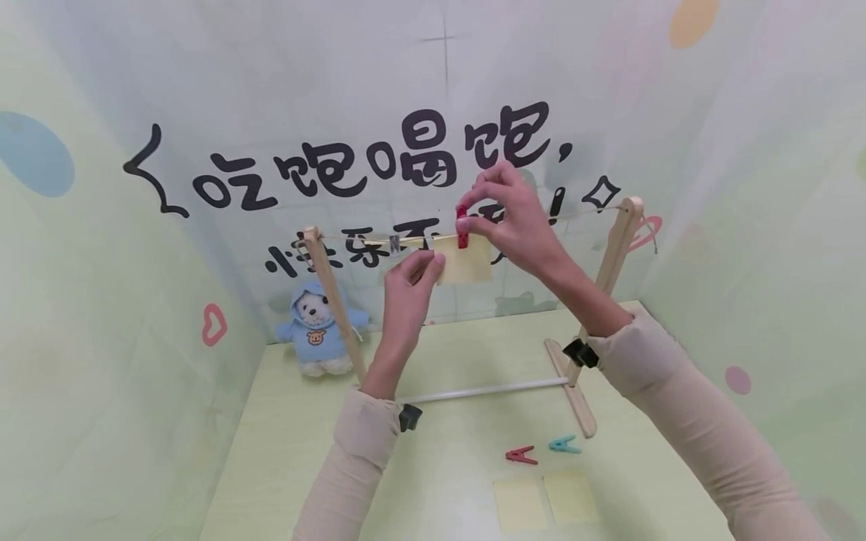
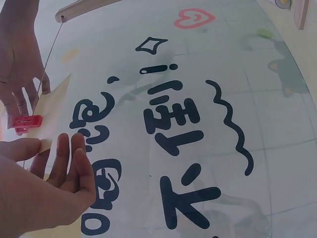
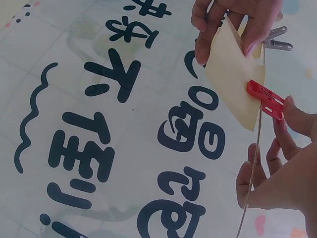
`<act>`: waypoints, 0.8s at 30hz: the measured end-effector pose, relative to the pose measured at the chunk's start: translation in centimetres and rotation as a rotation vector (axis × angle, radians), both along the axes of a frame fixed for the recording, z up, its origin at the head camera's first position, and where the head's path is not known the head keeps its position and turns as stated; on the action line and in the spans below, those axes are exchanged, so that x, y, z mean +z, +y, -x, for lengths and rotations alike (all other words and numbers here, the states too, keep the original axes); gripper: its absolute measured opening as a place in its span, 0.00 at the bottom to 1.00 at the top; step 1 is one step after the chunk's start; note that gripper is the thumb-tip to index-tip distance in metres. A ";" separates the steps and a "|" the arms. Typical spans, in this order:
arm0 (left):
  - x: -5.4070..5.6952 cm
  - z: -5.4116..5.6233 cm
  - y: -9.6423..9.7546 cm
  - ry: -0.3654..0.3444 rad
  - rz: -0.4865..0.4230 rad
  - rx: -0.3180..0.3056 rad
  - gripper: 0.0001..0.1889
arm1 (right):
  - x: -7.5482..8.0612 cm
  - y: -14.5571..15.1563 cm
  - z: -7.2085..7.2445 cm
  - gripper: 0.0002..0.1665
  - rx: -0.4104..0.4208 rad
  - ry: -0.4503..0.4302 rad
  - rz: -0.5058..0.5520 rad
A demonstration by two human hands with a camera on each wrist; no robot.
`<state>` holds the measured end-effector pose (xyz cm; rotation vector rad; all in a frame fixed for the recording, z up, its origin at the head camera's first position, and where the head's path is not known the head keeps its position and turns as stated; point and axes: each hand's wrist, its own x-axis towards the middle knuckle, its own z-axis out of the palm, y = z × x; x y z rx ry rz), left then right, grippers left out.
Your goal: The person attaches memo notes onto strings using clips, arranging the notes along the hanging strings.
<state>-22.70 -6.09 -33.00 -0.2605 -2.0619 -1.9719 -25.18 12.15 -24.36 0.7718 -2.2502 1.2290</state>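
Note:
My right hand (image 1: 517,218) pinches a red clothespin (image 1: 463,229) between thumb and forefinger. The clothespin's jaws overlap the top of a pale yellow square of paper (image 1: 467,264) at a thin string (image 3: 257,153). On the paper's left side, my left hand (image 1: 408,289) pinches the edge with thumb and fingertips. In the right wrist view the paper (image 3: 233,74) looks slightly bent, with the red clothespin (image 3: 266,99) across its edge and the string. A grey clothespin (image 1: 395,244) sits on the string to the left.
Wooden posts (image 1: 331,293) hold the string, joined low down by a white rod (image 1: 483,392). On the table lie a red clothespin (image 1: 522,455), a teal clothespin (image 1: 564,444) and two yellow paper squares (image 1: 519,505). A plush toy in blue (image 1: 318,334) sits behind the left post.

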 end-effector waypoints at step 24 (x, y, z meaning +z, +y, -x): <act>-1.1 0.0 0.1 -0.056 0.009 0.021 0.15 | -1.0 4.2 -3.3 0.15 -0.072 0.059 0.020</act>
